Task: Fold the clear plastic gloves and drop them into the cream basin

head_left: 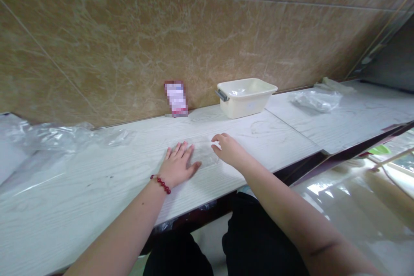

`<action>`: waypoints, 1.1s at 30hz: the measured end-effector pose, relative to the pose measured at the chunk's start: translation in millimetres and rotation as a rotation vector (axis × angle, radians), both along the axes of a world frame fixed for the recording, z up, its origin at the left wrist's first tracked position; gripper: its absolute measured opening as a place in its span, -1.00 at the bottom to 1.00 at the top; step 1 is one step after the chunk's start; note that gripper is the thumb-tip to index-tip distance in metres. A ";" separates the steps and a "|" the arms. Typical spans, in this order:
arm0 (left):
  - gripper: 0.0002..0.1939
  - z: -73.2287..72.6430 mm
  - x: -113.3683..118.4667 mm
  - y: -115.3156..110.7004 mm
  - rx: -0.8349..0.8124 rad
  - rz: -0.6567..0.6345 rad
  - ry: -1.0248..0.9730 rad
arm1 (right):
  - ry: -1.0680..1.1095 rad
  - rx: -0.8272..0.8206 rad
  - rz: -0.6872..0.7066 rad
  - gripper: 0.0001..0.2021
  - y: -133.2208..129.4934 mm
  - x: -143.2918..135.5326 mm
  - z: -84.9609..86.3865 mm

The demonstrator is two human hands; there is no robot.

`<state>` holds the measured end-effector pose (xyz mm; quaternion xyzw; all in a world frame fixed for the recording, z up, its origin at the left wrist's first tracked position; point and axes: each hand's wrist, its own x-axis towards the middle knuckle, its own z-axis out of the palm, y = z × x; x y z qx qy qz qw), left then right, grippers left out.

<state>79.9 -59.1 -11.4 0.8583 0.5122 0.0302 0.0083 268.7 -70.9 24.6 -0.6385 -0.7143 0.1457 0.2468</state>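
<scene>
A thin, clear plastic sheet or bag (pixel 207 155) lies flat on the white wood-grain tabletop (pixel 129 189); its outline is faint. My left hand (pixel 177 167), with a red bead bracelet at the wrist, rests palm down on the left part of this plastic, fingers spread. At its right end is my right hand (pixel 228 150), the fingers curved and a gap showing between thumb and forefinger. Nothing visible sits in that gap. Whether the right fingertips touch the plastic I cannot tell.
A cream plastic bin (pixel 247 105) with a grey handle stands against the brown marbled wall (pixel 129 51). Left of it leans a phone-like object (pixel 176 98), blurred out. Crumpled clear plastic (pixel 64 136) lies at the left, and another clear bag (pixel 317 100) at the right.
</scene>
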 end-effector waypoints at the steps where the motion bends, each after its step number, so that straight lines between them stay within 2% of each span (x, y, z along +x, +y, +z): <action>1: -0.29 -0.1 -0.3 -0.2 0.005 -0.003 -0.002 | -0.010 0.057 0.022 -0.79 1.0 -7.7 0.6; 3: -0.29 -0.3 -0.4 -0.7 0.015 -0.012 -0.004 | -0.020 0.083 0.098 -0.73 4.4 -24.7 -3.3; 6: -0.28 -1.1 1.1 -0.9 0.010 -0.024 0.003 | -0.144 0.019 0.177 -0.66 9.5 -45.5 -19.3; 9: -0.36 0.9 -1.1 2.0 0.013 0.003 -0.015 | -0.235 0.013 0.129 -0.60 10.5 -53.0 -34.3; 12: -0.46 8.7 -18.3 10.3 0.100 0.178 -0.077 | -0.253 0.008 0.100 -0.57 7.9 -51.1 -38.7; 15: -0.55 17.9 -50.8 22.0 0.175 0.367 -0.113 | -0.249 0.011 0.106 -0.56 5.5 -47.8 -36.8; 16: -0.57 19.9 -61.9 25.3 0.148 0.364 -0.083 | -0.245 0.018 0.111 -0.55 5.2 -46.9 -36.1; 18: -0.60 21.5 -79.3 29.7 0.047 0.252 -0.032 | -0.237 0.032 0.112 -0.53 5.0 -45.0 -35.0; 21: -0.60 20.4 -88.2 29.6 -0.035 0.141 -0.005 | -0.227 0.033 0.059 -0.50 5.8 -39.7 -33.7; 27: -0.61 21.6 -74.9 22.8 -0.010 0.182 0.006 | -0.181 0.009 -0.108 -0.53 10.4 -18.1 -29.2; 30: -0.58 23.1 -66.4 21.4 0.031 0.178 -0.019 | -0.115 0.006 -0.113 -0.54 15.1 -8.9 -27.4; 33: -0.47 21.8 -52.6 18.3 0.108 0.115 -0.091 | 0.079 0.022 -0.097 -0.52 22.1 -5.3 -27.4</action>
